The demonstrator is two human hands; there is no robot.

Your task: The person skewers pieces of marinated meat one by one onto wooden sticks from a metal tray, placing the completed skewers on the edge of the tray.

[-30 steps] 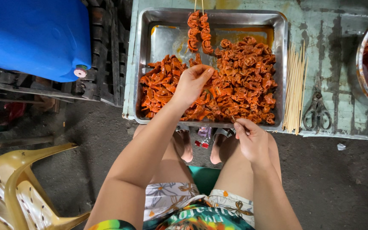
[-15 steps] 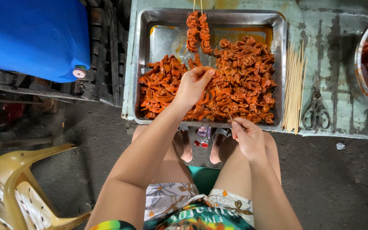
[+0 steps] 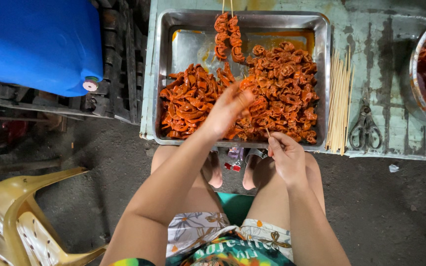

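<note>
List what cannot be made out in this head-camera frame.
- Left hand: motion-blurred over the orange marinated meat pieces; its grip is unreadable.
- Thin wooden skewer in the right hand: mostly hidden by the fingers.
- Round metal bowl: cut off by the right edge.
</note>
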